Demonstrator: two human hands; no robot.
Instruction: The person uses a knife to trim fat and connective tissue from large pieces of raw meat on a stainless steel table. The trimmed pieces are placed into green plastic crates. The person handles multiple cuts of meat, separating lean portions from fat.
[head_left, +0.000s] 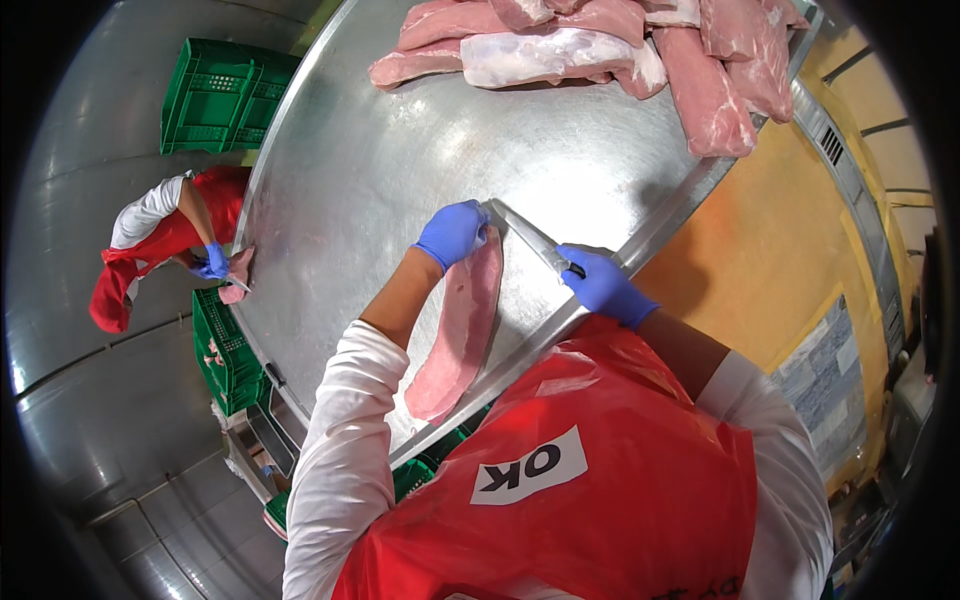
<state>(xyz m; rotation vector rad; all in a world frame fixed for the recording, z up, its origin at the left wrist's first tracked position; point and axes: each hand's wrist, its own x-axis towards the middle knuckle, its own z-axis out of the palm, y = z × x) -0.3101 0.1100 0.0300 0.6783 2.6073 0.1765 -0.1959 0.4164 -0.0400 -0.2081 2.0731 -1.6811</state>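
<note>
A long strip of pale pink meat [458,325] lies on the metal table [400,150], its near end close to the table's front edge. My left hand [453,234], in a blue glove, is closed on the far end of the strip. In my blue-gloved right hand [604,284] is a knife [530,235], gripped by its dark handle. The blade slants up and left, and its tip is beside my left fingers at the meat's far end. Whether the tip touches the meat, I cannot tell.
Several large meat pieces [560,52] are piled at the table's far side. At the left edge a co-worker [170,225] in red bends over a small piece of meat [238,272] with a knife. Green crates [225,95] stand beyond that edge, another crate [222,350] nearer me.
</note>
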